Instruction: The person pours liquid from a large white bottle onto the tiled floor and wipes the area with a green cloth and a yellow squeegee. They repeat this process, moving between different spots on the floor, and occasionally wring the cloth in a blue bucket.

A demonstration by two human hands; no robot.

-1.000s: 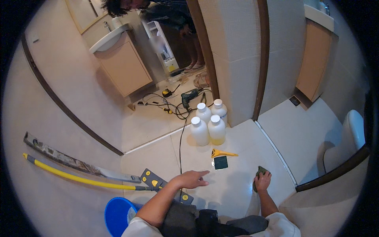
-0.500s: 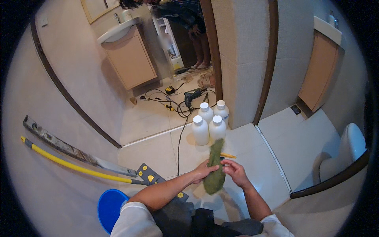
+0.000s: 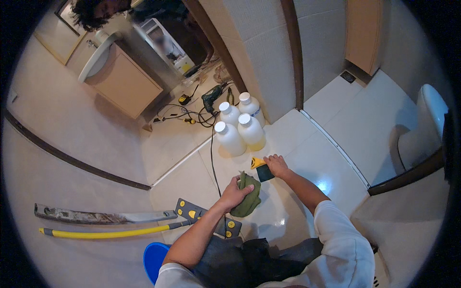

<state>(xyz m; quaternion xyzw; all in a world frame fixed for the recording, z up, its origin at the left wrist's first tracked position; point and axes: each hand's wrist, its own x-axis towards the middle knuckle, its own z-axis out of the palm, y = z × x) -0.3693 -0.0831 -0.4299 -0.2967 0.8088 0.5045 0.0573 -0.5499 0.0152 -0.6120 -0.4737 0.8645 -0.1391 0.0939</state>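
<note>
My left hand (image 3: 234,196) is closed around a bunched olive-green cloth (image 3: 248,196), held above the pale tiled floor, thumb on top. To its right and a little farther off, my right hand (image 3: 277,165) reaches down with its fingers closed on a small flat tool with a yellow part (image 3: 257,162) and a dark green square blade or pad (image 3: 264,173). The fingertips are partly hidden, and the tool's exact kind is unclear. Just beyond stand several white bottles (image 3: 230,139) with white caps, grouped upright.
At the left lie a flat mop (image 3: 110,234) with yellow pole and a long dirty metal bar (image 3: 105,216). A blue bucket (image 3: 154,261) sits by my left arm. Beyond the threshold are a drill (image 3: 211,98), cords, a tape measure (image 3: 184,99) and another person (image 3: 103,9).
My right hand has left the cloth and moved forward onto the yellow and dark green tool. The cloth has gone from hanging long to bunched in my left hand. The view has shifted.
</note>
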